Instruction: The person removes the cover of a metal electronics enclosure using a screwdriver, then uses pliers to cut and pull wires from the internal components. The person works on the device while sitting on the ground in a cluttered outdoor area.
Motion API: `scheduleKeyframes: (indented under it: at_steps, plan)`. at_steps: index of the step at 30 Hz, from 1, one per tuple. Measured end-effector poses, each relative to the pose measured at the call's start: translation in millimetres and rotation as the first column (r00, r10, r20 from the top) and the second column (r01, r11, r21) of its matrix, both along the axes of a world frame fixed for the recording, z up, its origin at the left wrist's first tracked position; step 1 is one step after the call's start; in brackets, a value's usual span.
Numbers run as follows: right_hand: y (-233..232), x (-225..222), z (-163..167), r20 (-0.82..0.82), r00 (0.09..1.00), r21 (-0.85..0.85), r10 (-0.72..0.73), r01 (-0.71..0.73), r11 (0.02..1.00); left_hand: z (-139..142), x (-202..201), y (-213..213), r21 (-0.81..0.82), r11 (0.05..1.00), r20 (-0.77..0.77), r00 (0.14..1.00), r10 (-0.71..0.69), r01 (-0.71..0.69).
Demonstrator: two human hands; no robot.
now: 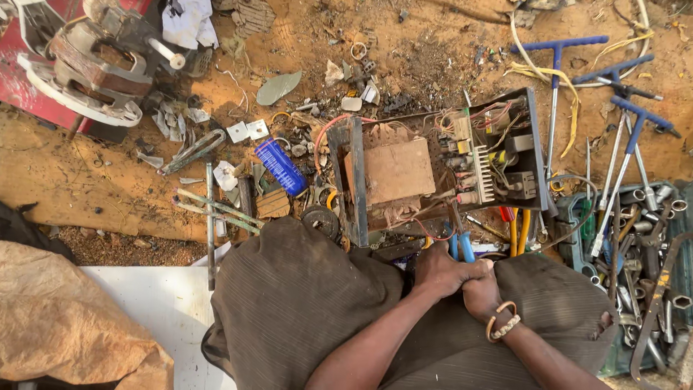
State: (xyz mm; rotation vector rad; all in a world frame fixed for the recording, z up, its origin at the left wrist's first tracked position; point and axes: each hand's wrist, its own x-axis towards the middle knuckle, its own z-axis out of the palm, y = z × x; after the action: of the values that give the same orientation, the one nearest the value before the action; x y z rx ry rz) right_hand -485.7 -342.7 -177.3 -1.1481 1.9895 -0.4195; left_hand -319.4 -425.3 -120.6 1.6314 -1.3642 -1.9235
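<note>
Blue-handled pliers gripped between both hands over lap. Left hand fisted around handles; right hand, beaded and metal bangles at wrist, wrapped against it, also closed on tool. Pliers' tips hidden. Directly ahead, touching knees: opened dark metal chassis with brown block and wired circuit board. Right: blue T-handle wrenches above green tray of sockets. Left: blue cylindrical capacitor on sandy ground.

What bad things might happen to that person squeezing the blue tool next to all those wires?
Both hands, left hand and right hand, are bare, so the blue-handled tool might slip and pinch. The open electronics chassis has loose wires and metal edges that could scratch. Small scrap litters the ground close by.
</note>
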Motion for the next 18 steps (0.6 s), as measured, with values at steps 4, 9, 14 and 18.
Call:
scheduleKeyframes:
  at_steps: [4,9,14,18]
  plan:
    - [-4.2,4.0,14.2,0.286,0.958,-0.042,-0.031,0.045,0.998,5.6,-0.1,-0.1,0.019,1.000,-0.054,0.999,0.000,0.001]
    - [-24.7,11.5,43.2,0.523,0.801,0.293,-0.290,0.150,0.944,12.1,6.8,-6.5,0.046,0.997,-0.286,0.956,0.070,-0.059]
    - [-17.6,21.3,20.4,0.361,0.923,-0.053,-0.131,0.161,0.986,11.2,10.7,-7.8,-0.008,0.997,-0.205,0.976,0.075,-0.078]
    - [-10.3,13.3,9.6,0.174,0.984,-0.024,-0.023,0.027,0.999,2.8,5.0,-1.3,-0.042,0.998,-0.135,0.990,0.033,-0.039]
